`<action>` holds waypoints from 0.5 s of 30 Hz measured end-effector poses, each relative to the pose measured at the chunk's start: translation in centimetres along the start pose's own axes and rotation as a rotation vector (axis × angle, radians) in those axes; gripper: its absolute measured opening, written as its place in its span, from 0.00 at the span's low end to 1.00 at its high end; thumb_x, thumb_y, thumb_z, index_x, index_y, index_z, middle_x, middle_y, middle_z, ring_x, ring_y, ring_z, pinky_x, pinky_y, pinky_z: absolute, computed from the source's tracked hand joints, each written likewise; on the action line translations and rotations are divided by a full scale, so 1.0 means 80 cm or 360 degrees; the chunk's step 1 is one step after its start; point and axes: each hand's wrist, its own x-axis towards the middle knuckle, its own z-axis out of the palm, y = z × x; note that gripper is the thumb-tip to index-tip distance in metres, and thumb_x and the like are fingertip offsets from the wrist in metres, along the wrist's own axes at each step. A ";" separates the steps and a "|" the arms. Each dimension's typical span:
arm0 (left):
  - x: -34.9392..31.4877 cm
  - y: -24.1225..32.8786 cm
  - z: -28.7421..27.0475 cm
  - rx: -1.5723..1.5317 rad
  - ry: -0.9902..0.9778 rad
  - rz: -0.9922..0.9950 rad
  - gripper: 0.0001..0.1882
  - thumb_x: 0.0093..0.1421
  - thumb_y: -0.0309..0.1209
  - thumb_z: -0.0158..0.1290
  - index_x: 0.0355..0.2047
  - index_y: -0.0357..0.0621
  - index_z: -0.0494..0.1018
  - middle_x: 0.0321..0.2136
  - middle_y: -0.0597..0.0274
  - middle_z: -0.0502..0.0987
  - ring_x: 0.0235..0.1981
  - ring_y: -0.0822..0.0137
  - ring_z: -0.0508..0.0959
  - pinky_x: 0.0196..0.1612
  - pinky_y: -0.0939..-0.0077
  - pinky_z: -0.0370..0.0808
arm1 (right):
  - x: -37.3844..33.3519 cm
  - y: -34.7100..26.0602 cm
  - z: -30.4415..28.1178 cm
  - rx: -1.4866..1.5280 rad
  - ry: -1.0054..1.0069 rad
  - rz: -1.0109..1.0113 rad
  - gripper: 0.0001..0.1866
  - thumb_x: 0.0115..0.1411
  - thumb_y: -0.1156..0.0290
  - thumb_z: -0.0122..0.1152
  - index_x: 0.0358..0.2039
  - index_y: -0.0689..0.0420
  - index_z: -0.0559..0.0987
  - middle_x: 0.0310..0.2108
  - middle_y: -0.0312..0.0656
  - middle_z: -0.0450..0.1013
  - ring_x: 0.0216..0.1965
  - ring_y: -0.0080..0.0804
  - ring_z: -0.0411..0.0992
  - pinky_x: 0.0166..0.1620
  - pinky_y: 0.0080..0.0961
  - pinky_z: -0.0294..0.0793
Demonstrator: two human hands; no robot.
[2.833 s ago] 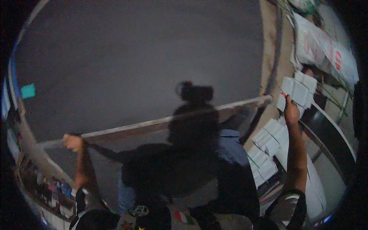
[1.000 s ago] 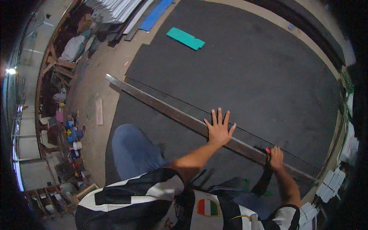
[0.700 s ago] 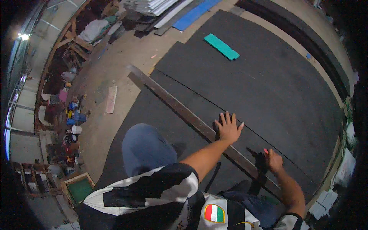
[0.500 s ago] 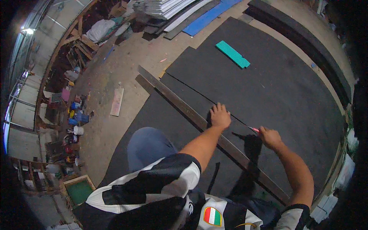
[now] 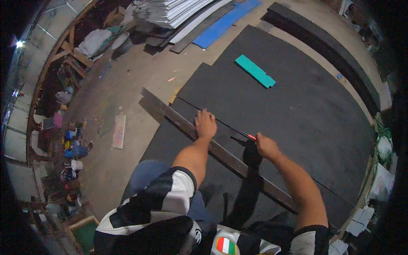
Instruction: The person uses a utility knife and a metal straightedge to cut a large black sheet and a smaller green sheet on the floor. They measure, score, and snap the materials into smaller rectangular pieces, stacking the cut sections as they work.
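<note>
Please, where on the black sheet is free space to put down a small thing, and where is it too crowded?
Bare sheet lies between the teal strip and the cut line. It is crowded along the metal straightedge, where the left hand presses and the right hand holds a red-tipped knife.

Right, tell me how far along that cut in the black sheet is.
Done: a thin cut line runs behind the knife toward the lower right, along the metal straightedge. In hand: the left hand presses the straightedge down; the right hand holds the knife. Left: the stretch of black sheet ahead, toward the far edge.
</note>
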 end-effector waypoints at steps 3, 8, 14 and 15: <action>0.061 -0.066 0.002 0.0049 0.0405 -0.0483 0.28 0.71 0.41 0.47 0.66 0.39 0.61 0.74 0.51 0.51 0.75 0.51 0.48 0.74 0.48 0.48 | -0.006 -0.009 0.004 0.0195 0.0108 0.0166 0.12 0.70 0.62 0.52 0.46 0.56 0.67 0.39 0.60 0.77 0.44 0.66 0.75 0.42 0.59 0.71; 0.134 -0.091 -0.035 0.0100 0.0370 -0.0609 0.41 0.70 0.45 0.49 0.74 0.39 0.44 0.76 0.49 0.44 0.77 0.53 0.42 0.75 0.50 0.45 | -0.016 0.010 0.006 0.0421 0.0192 0.0218 0.14 0.70 0.59 0.54 0.45 0.56 0.68 0.37 0.59 0.77 0.43 0.67 0.74 0.41 0.58 0.70; 0.165 -0.120 -0.086 -0.0016 0.0105 -0.0665 0.46 0.62 0.58 0.56 0.71 0.44 0.56 0.71 0.47 0.58 0.73 0.52 0.56 0.71 0.50 0.55 | 0.030 -0.044 0.007 0.0416 0.0181 0.0111 0.14 0.69 0.59 0.56 0.46 0.57 0.69 0.36 0.60 0.77 0.42 0.67 0.75 0.40 0.57 0.72; 0.167 -0.104 -0.109 0.0009 0.0175 -0.0641 0.45 0.61 0.61 0.57 0.69 0.45 0.62 0.68 0.47 0.64 0.71 0.51 0.62 0.69 0.49 0.60 | 0.039 -0.051 0.006 0.0410 0.0215 0.0072 0.16 0.69 0.60 0.56 0.47 0.57 0.69 0.36 0.62 0.77 0.41 0.68 0.75 0.40 0.59 0.73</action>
